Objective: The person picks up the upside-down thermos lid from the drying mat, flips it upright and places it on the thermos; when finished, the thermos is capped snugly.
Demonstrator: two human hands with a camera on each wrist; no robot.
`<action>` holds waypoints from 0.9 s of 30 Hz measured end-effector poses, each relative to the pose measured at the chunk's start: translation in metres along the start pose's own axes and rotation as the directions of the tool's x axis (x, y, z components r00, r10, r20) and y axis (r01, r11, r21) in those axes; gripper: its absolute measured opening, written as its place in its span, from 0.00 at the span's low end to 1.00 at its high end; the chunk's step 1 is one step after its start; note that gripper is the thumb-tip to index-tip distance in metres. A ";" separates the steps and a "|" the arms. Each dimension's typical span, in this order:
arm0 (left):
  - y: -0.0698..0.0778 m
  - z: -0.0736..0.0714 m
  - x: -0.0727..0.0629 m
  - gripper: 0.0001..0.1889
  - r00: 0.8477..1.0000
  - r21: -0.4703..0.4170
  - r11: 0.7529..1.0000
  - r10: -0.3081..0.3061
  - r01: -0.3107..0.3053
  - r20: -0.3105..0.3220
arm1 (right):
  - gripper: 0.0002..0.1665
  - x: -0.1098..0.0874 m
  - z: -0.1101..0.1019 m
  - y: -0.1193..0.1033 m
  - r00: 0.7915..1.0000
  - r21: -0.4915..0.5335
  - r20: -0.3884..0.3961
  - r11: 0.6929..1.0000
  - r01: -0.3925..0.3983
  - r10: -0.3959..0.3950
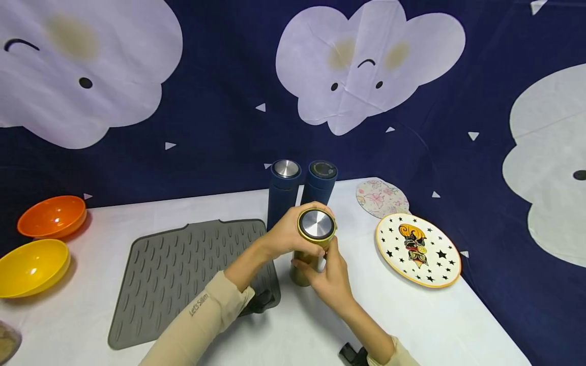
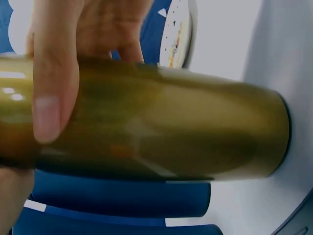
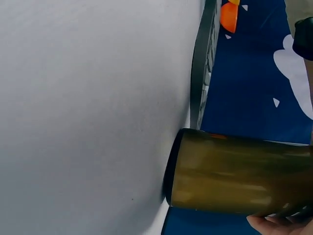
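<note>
A gold thermos bottle (image 1: pixel 300 277) stands upright on the white table, its silver-topped lid (image 1: pixel 317 224) pointing up. Around the lid end, my left hand (image 1: pixel 290 231) grips the bottle from the left. Lower down, my right hand (image 1: pixel 330 284) holds the body, its thumb across the front. The left wrist view shows the gold body (image 2: pixel 195 127) lying sideways in the picture, with a thumb over it. From the right wrist, the bottle's dark base (image 3: pixel 173 169) appears close to the tabletop. Two dark blue thermos bottles (image 1: pixel 280 201) (image 1: pixel 319 185) stand just behind.
A grey ridged drying mat (image 1: pixel 192 274) lies left of the bottle. Orange (image 1: pixel 52 216) and yellow (image 1: pixel 34 269) bowls sit at the far left. To the right are a star-patterned plate (image 1: pixel 439 244) and a round floral mat (image 1: pixel 382 198). A dark blue cloud-print cloth (image 1: pixel 220 101) hangs behind.
</note>
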State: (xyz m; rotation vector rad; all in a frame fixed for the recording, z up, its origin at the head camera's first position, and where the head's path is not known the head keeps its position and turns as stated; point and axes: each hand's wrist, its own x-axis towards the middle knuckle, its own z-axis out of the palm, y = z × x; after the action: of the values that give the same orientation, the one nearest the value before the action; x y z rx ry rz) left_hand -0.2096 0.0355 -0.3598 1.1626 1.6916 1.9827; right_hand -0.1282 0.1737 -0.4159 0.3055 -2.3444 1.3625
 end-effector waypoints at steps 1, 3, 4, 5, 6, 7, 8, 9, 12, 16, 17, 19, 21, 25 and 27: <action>0.001 -0.002 0.000 0.32 1.000 0.001 1.000 -0.004 0.004 0.016 | 0.44 0.000 0.001 0.000 1.000 -0.002 -0.003 1.000 0.013 -0.013; 0.002 -0.004 -0.001 0.32 0.999 0.004 1.000 -0.019 0.018 0.032 | 0.46 0.001 0.002 -0.001 1.000 -0.002 -0.004 1.000 0.029 -0.029; 0.003 -0.004 -0.002 0.32 0.999 0.011 1.000 -0.028 0.028 0.030 | 0.47 0.001 0.002 -0.001 1.000 0.005 0.003 0.999 0.031 -0.031; 0.003 -0.004 -0.003 0.33 0.999 0.023 0.999 -0.042 0.041 0.019 | 0.47 0.002 0.002 0.000 1.000 0.015 0.009 0.999 0.029 -0.029; 0.004 -0.003 -0.004 0.33 0.998 0.039 0.998 -0.056 0.056 -0.001 | 0.45 0.003 0.002 0.000 1.000 0.022 0.013 1.000 0.023 -0.023; 0.005 -0.002 -0.006 0.34 0.998 0.067 0.996 -0.064 0.066 -0.030 | 0.45 0.004 0.001 0.001 1.000 0.026 0.013 1.000 0.014 -0.014; 0.005 -0.002 -0.009 0.36 0.996 0.108 0.992 -0.065 0.071 -0.067 | 0.43 0.006 0.000 0.002 1.000 0.026 0.008 1.000 0.002 -0.002; 0.006 -0.002 -0.013 0.37 0.992 0.151 0.985 -0.063 0.079 -0.111 | 0.42 0.009 -0.002 0.004 1.000 0.026 -0.002 1.000 -0.011 0.012; 0.007 -0.006 -0.030 0.39 0.967 0.271 0.956 -0.046 0.117 -0.252 | 0.40 0.022 -0.011 0.011 0.995 0.005 -0.072 0.998 -0.063 0.064; 0.006 -0.017 -0.066 0.37 0.923 0.330 0.927 -0.042 0.179 -0.383 | 0.41 0.048 -0.026 0.024 0.978 -0.004 -0.157 0.990 -0.142 0.140; 0.006 -0.020 -0.076 0.36 0.914 0.327 0.924 -0.054 0.199 -0.402 | 0.41 0.055 -0.030 0.028 0.973 -0.002 -0.169 0.988 -0.157 0.155; 0.004 -0.025 -0.096 0.35 0.901 0.320 0.918 -0.079 0.232 -0.426 | 0.42 0.069 -0.036 0.036 0.966 -0.008 -0.187 0.983 -0.186 0.181; 0.004 -0.028 -0.113 0.34 0.893 0.314 0.913 -0.102 0.259 -0.439 | 0.43 0.082 -0.039 0.045 0.958 -0.016 -0.201 0.978 -0.210 0.202; 0.003 -0.034 -0.141 0.32 0.887 0.312 0.910 -0.112 0.273 -0.448 | 0.43 0.099 -0.043 0.061 0.948 -0.026 -0.211 0.968 -0.250 0.239; 0.004 -0.036 -0.151 0.30 0.890 0.321 0.909 -0.104 0.266 -0.444 | 0.43 0.105 -0.043 0.066 0.945 -0.030 -0.207 0.964 -0.265 0.254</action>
State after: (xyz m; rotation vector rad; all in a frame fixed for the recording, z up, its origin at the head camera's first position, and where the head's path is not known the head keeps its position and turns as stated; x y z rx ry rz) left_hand -0.1391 -0.0916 -0.4136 0.6526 2.3840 1.9344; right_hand -0.2365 0.2449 -0.4010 -0.1595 -2.3071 1.3665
